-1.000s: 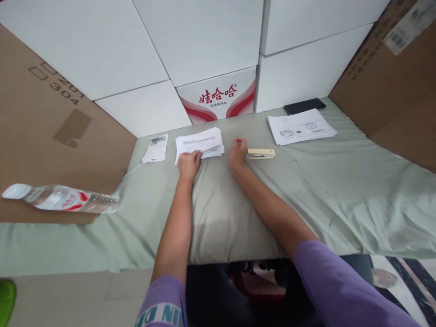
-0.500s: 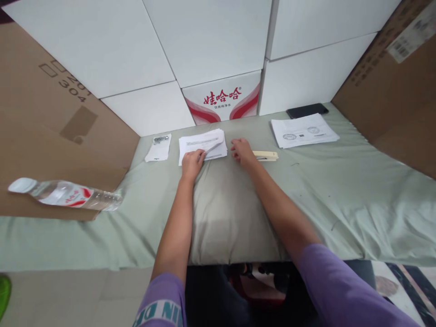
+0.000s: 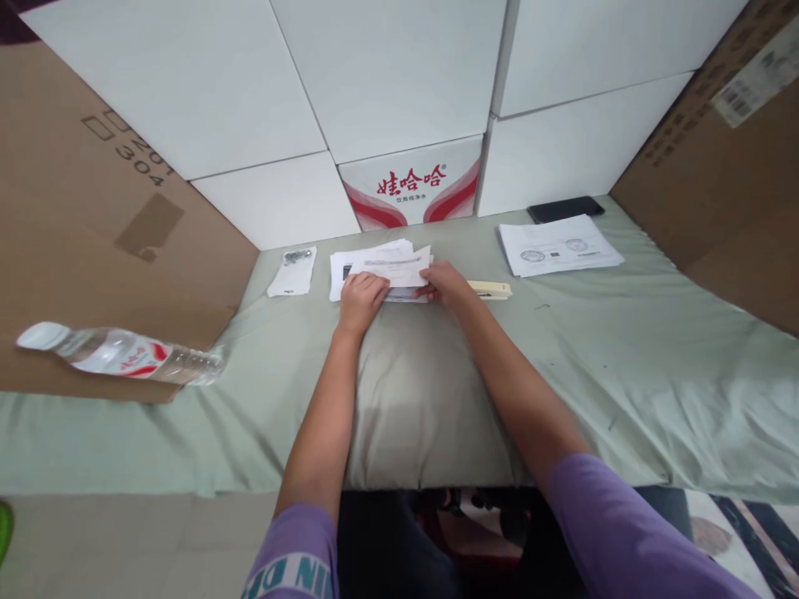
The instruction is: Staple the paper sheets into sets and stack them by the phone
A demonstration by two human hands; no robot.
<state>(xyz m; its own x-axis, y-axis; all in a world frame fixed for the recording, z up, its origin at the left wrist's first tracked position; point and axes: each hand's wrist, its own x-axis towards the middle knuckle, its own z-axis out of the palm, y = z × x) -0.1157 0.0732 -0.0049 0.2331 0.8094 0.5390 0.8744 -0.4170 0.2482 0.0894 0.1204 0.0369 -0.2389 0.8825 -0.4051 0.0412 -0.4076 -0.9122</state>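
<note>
Between my two hands a sheet of paper (image 3: 394,268) is lifted slightly off a stack of printed papers (image 3: 338,264) on the cloth-covered table. My left hand (image 3: 363,301) grips the sheet's lower left edge, fingers closed on it. At the right edge, my right hand (image 3: 440,281) pinches the same sheet between thumb and fingers. Just right of that hand lies a cream stapler (image 3: 492,289), partly hidden behind my wrist. Whether the lifted paper is one sheet or more, I cannot tell.
A second stack of stamped papers (image 3: 562,247) and a black phone (image 3: 566,209) lie at the back right. Left of the papers is a small white packet (image 3: 293,273). A water bottle (image 3: 125,353) lies far left. White boxes (image 3: 412,187) and cardboard (image 3: 736,208) wall the table.
My right hand has closed on the right edge of a sheet, which now spans both hands above the stack. My left hand has shifted slightly right with its edge.
</note>
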